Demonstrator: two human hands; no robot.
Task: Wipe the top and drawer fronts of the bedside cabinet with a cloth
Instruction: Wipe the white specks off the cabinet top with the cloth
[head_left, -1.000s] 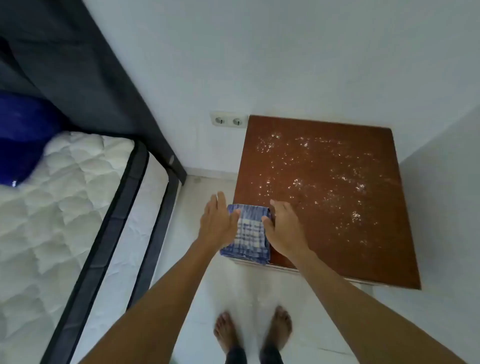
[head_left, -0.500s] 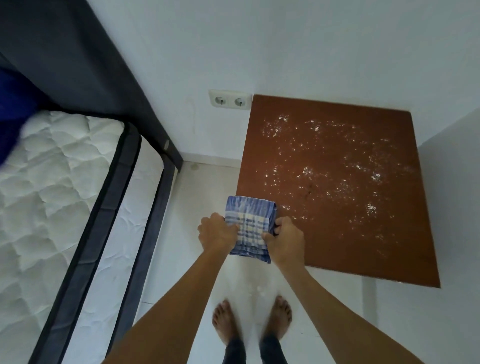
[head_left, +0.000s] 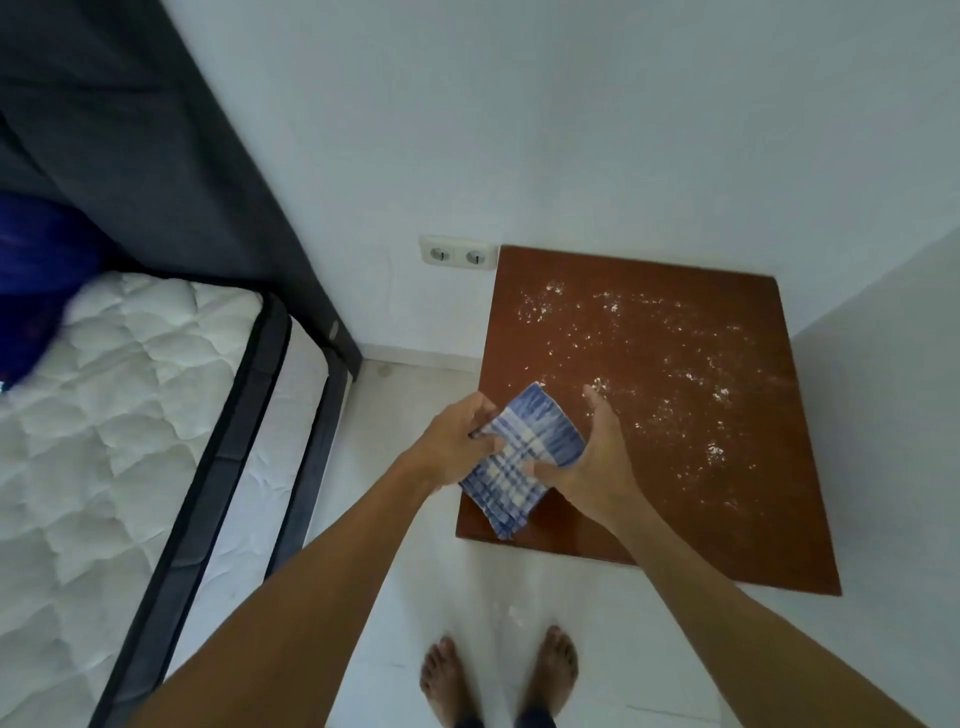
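Note:
The bedside cabinet's brown top (head_left: 727, 509) fills the right half of the head view, sprinkled with white powder across its middle and far part. A folded blue-and-white checked cloth (head_left: 524, 457) is held tilted over the cabinet's near left corner. My left hand (head_left: 457, 447) pinches its left edge. My right hand (head_left: 592, 457) grips its right side, fingers pointing toward the powder. The drawer fronts are hidden below the top.
A bed with a white quilted mattress (head_left: 114, 426) and dark frame stands on the left, with a blue pillow (head_left: 31, 280) at its head. A double wall socket (head_left: 457, 254) sits beside the cabinet's far left corner. White walls enclose the cabinet behind and right. My bare feet (head_left: 498, 675) stand on the pale floor.
Both hands have turned the cloth from square-on to a diagonal tilt and lifted it slightly inward over the cabinet corner. The view has shifted a little.

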